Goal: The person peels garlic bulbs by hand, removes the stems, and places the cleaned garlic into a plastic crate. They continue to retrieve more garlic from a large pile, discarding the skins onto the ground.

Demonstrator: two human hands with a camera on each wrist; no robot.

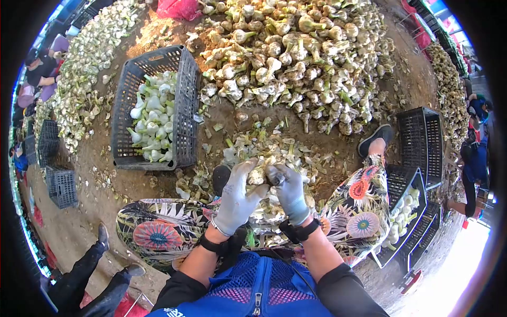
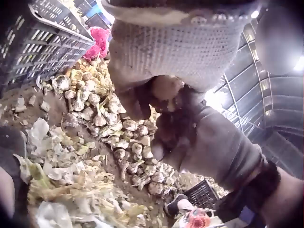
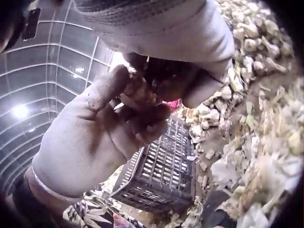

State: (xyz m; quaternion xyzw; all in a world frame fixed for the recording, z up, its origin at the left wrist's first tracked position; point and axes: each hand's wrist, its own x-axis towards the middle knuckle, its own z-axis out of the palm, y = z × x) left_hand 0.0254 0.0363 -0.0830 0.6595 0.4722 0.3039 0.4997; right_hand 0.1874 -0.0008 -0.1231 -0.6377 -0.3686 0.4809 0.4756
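Note:
Both hands wear pale knit gloves with dirty fingertips and meet in front of the body over a heap of peelings. My left hand (image 1: 236, 199) grips a garlic bulb (image 1: 257, 176) between its thumb and fingers. The bulb (image 3: 141, 92) shows brownish in the right wrist view, partly covered by fingers. My right hand (image 1: 290, 194) bends its fingers and thumb in against the same bulb from the other side. In the left wrist view, the right hand (image 2: 209, 142) sits close under the left, its fingertips in shadow.
Loose garlic skins (image 1: 264, 150) lie on the dirt between the legs. A large pile of untrimmed garlic (image 1: 296, 58) spreads ahead. A black crate (image 1: 185, 111) of trimmed white bulbs stands front left; another crate (image 1: 417, 179) with bulbs is beside the right leg. Other people sit or stand around.

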